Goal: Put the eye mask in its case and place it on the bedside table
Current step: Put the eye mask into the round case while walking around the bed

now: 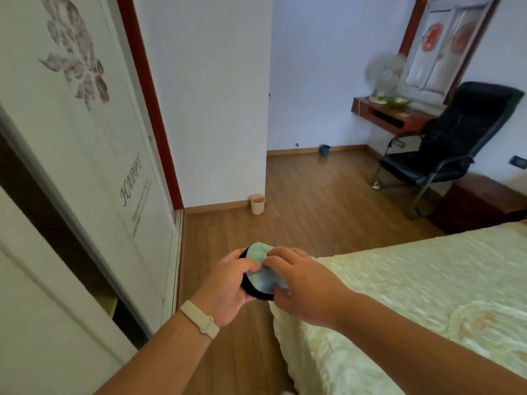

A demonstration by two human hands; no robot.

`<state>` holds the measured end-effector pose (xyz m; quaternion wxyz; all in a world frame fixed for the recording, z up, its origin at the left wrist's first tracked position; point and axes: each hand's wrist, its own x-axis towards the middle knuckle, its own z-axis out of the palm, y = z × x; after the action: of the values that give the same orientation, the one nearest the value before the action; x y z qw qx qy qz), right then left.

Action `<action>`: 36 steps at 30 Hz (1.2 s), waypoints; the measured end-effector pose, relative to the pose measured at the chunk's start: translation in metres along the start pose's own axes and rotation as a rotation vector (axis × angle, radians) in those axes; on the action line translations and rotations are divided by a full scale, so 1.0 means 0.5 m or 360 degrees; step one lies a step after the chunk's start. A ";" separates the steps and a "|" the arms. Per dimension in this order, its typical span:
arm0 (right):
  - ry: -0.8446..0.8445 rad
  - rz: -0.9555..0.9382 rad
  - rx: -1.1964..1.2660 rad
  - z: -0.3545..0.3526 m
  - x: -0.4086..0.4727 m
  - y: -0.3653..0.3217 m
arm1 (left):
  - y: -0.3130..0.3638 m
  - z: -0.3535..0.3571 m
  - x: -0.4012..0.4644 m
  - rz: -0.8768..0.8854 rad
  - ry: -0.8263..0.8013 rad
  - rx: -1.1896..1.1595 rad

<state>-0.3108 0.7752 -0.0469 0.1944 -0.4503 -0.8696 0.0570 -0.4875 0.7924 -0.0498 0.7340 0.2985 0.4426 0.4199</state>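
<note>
Mask going into case, beside the bed corner

Left hand (pixel 225 283) clamps the round black case (pixel 251 292); right hand (pixel 302 283) pinches the pale-green fabric eye mask (pixel 258 265) into it. The dark-red wooden bedside worktop (pixel 482 203) lies far right, beyond the cream quilted bed (pixel 427 295).

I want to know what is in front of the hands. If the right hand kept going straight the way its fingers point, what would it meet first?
The right hand points left, fingers on the light green eye mask, already touching it. Just beyond are the black case and the left hand holding it.

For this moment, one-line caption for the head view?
Both hands, left and right, press a pale green eye mask into a black case beside the bed.
</note>
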 end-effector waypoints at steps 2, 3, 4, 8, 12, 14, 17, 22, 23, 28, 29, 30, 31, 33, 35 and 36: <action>-0.0032 -0.0029 0.0009 0.010 0.044 0.059 | 0.016 0.006 0.062 -0.0016 0.0033 0.0027; -0.0044 -0.0049 0.0015 0.013 0.068 0.089 | 0.027 0.011 0.094 -0.0019 0.0059 0.0042; -0.0059 -0.0056 0.0027 0.014 0.092 0.118 | 0.040 0.017 0.125 -0.0023 0.0089 0.0049; -0.0093 -0.0043 0.0040 0.001 0.187 0.235 | 0.102 0.060 0.252 -0.0043 0.0136 0.0106; -0.0084 -0.0083 0.0039 -0.030 0.272 0.351 | 0.160 0.107 0.367 0.0006 0.0147 0.0183; -0.0055 -0.0077 0.0040 -0.034 0.304 0.393 | 0.180 0.123 0.412 0.0001 0.0154 0.0191; -0.0058 -0.0027 0.0081 -0.030 0.343 0.439 | 0.209 0.133 0.472 -0.0024 0.0126 0.0185; -0.0046 -0.0039 0.0041 -0.016 0.438 0.511 | 0.260 0.120 0.579 -0.0015 0.0106 0.0184; -0.0055 -0.0026 0.0040 -0.008 0.461 0.520 | 0.271 0.111 0.602 -0.0026 0.0098 0.0170; -0.0144 0.0042 -0.0036 0.034 0.591 0.575 | 0.336 0.047 0.739 -0.0097 0.0074 0.0137; -0.0162 0.0061 -0.0046 0.041 0.624 0.587 | 0.353 0.034 0.770 -0.0103 0.0065 0.0129; -0.0169 0.0076 -0.0060 0.048 0.660 0.596 | 0.371 0.019 0.801 -0.0108 0.0053 0.0119; -0.0173 0.0088 -0.0072 0.056 0.697 0.603 | 0.393 0.003 0.831 -0.0115 0.0042 0.0105; -0.0204 0.0136 -0.0077 0.072 0.774 0.609 | 0.441 -0.036 0.886 -0.0140 0.0031 0.0084; -0.0238 0.0163 -0.0094 0.085 0.852 0.613 | 0.493 -0.078 0.937 -0.0155 -0.0002 0.0070; -0.0247 0.0170 -0.0106 0.089 0.890 0.614 | 0.519 -0.097 0.961 -0.0156 -0.0018 0.0055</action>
<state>-0.3253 1.3174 -0.0445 0.1081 -0.4965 -0.8582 0.0730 -0.4999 1.3407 -0.0521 0.7509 0.2914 0.4598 0.3740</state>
